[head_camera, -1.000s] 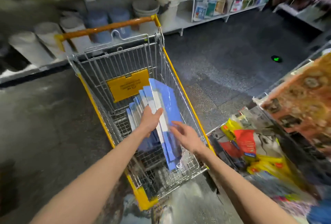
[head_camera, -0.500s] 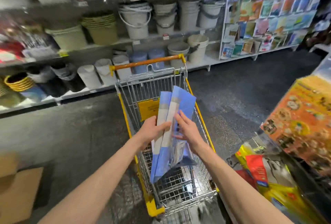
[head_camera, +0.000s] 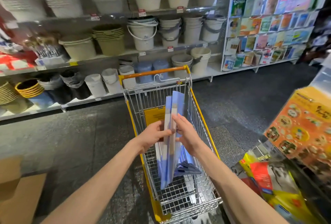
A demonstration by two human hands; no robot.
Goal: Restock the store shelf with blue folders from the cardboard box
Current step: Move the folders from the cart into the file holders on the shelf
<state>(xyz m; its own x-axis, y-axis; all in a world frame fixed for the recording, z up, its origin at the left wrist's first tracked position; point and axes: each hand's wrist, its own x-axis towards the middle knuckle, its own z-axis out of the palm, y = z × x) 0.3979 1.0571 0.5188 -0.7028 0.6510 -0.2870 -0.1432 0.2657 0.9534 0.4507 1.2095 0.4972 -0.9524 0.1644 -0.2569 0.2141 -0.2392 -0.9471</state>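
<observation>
A bundle of blue folders (head_camera: 170,143) stands on edge above a wire shopping cart (head_camera: 200,127) with yellow trim. My left hand (head_camera: 152,135) grips the bundle's left side, fingers curled round its edge. Against the right side presses my right hand (head_camera: 185,133), fingers fairly straight and thumb tucked behind. More blue folders (head_camera: 186,164) lie in the cart's basket under my right wrist. A cardboard box (head_camera: 19,193) sits on the floor at the lower left, only partly in view.
Shelves of buckets and pots (head_camera: 143,32) line the far wall behind the cart. A card rack (head_camera: 268,19) stands at the far right. Close on my right is a shelf with orange and yellow packaged goods (head_camera: 300,134). Dark floor (head_camera: 80,134) lies left of the cart.
The folder bundle has come up out of the cart basket and turned more upright between both hands. The view has tilted up, bringing more of the shelves into sight.
</observation>
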